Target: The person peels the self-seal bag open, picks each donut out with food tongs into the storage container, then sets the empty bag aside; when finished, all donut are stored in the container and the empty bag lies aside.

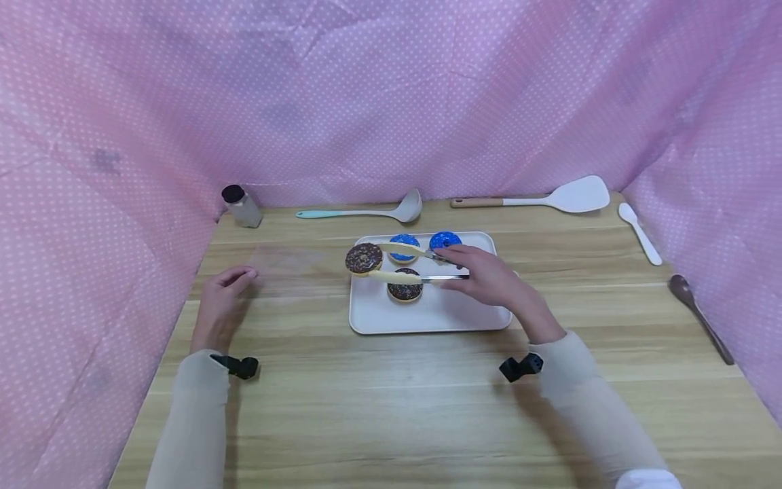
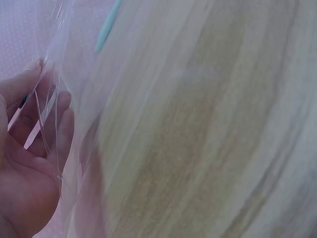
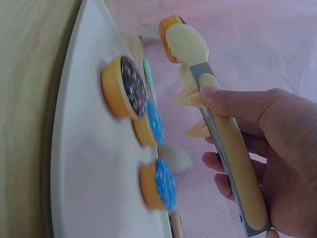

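chocolate donut [image 1: 364, 259] with sprinkles is clamped in the tongs [image 1: 408, 265], hanging just past the left edge of the white tray [image 1: 427, 316]. right hand [image 1: 482, 275] has its fingers wrapped round the tong handles, squeezing them together. behind the tong arms sit two blue donuts [image 1: 404, 247], and another chocolate one [image 1: 405, 292] lies under them. left hand [image 1: 221, 302] pinches a clear plastic bag [image 1: 287, 268] lying on the wooden table [image 1: 391, 407], off to the left.

Three doughnuts [image 1: 405, 291] on tray [image 1: 427, 319]
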`<state>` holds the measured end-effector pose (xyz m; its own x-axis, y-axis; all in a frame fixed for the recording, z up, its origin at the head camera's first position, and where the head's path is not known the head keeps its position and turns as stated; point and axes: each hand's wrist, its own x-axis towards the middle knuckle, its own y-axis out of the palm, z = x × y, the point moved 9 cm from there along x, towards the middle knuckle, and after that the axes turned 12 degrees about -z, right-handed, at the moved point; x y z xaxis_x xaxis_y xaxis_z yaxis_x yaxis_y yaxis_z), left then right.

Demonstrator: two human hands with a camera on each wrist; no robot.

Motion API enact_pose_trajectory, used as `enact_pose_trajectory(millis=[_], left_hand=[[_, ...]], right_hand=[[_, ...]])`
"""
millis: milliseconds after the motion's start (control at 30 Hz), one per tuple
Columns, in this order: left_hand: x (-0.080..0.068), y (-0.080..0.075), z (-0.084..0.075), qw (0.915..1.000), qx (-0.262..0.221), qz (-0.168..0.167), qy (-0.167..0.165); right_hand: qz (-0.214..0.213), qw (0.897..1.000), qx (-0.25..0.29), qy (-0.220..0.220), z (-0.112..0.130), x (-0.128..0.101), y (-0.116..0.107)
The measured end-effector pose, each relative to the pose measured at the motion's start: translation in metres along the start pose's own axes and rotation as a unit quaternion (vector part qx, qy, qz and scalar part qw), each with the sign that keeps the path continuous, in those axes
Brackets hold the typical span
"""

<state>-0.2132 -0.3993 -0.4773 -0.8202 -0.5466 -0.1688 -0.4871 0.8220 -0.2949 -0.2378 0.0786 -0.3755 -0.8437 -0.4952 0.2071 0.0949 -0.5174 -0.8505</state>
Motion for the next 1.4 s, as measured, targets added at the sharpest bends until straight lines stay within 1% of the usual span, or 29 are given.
enact_pose_trajectory(millis=[200,400,567,633,733,933,1067,1333,1400], left_hand=[[0.000,-0.003,-0.001,0.9998,0.017,-0.007,0.006],[-0.001,-0.005,0.000,0.9994,0.034,-0.008,0.006],[-0.001,-0.006,0.000,0.9994,0.031,-0.011,0.007],[0.000,-0.007,-0.001,0.9997,0.023,-0.011,0.006],[0.000,-0.008,-0.002,0.9996,0.023,-0.011,0.008],[0.000,-0.008,-0.002,0.9995,0.028,-0.010,0.010],[0.000,-0.008,-0.001,0.9996,0.026,-0.008,0.010],[-0.001,-0.006,-0.001,0.9998,0.015,-0.005,0.007],[-0.002,-0.007,-0.001,0.9998,0.020,-0.005,0.006]], right_hand=[[-0.017,1.000,0.009,0.024,-0.023,-0.017,-0.014],[-0.021,0.998,0.017,0.052,-0.047,-0.037,-0.023],[-0.022,0.997,0.025,0.075,-0.065,-0.055,-0.028],[-0.025,0.996,0.019,0.078,-0.071,-0.062,-0.029],[-0.034,0.996,0.008,0.082,-0.079,-0.071,-0.031],[-0.043,0.996,0.005,0.077,-0.087,-0.086,-0.033],[-0.038,0.996,0.002,0.075,-0.091,-0.093,-0.032],[-0.022,0.994,-0.006,0.104,-0.100,-0.100,-0.028],[-0.018,0.994,-0.007,0.109,-0.102,-0.101,-0.028]])
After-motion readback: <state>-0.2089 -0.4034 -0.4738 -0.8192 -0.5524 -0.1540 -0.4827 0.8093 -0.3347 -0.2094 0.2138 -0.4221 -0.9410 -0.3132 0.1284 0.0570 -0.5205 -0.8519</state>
